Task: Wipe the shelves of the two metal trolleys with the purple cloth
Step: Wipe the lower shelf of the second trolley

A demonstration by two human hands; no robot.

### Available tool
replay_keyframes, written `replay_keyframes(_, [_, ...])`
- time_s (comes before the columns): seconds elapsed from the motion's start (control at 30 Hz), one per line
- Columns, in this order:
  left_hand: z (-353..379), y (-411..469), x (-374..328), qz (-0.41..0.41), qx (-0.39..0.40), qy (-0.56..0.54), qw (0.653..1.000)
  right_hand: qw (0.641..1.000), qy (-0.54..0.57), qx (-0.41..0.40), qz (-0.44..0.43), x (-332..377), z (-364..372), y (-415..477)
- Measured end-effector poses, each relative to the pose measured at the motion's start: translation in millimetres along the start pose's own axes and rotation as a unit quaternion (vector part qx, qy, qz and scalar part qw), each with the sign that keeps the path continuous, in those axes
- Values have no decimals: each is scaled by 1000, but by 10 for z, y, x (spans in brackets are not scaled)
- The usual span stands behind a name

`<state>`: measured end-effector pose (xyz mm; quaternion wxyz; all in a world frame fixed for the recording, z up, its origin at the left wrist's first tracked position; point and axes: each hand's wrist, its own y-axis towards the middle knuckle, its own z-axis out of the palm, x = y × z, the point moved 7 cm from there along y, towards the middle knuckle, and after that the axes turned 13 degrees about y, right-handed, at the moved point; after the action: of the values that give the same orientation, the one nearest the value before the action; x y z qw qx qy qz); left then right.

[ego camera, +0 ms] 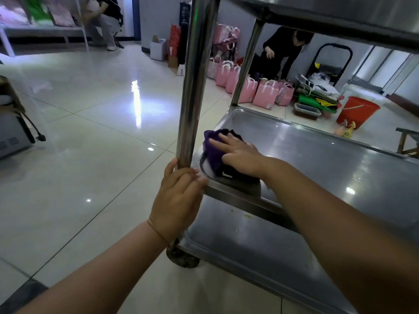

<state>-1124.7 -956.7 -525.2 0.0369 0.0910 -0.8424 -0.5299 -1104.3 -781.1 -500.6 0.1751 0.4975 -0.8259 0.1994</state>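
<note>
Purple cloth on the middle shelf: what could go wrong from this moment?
1. The right hand presses the purple cloth with flat fingers only, so the bunched cloth may slip from under it.
2. The trolley stands on a wheel on glossy floor; if the left hand loosens on the post, it may roll.
3. Yellowish specks on the bottom shelf could be missed.

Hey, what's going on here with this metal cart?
A person is wiping a shiny metal trolley. Their right hand presses a crumpled purple cloth flat on the middle shelf, in the corner by the upright metal post. Their left hand grips that post, fingers curled round it, apparently to steady the trolley. The lower shelf shows a few yellowish specks, so it looks not yet wiped.
</note>
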Motion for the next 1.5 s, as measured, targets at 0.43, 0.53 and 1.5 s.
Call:
replay_keyframes(0.43, [-230,-66,151,-118,31,-136,983,996,11,92,-22,415,276,-913])
replay_keyframes(0.53, [-235,-44,126,-102,41,-91,990,996,-69,-21,-55,427,173,-951])
replay_keyframes(1.5, [659,389,-2849,51,130,-135,981,942,-229,-243,9,-1771,-407,-3199])
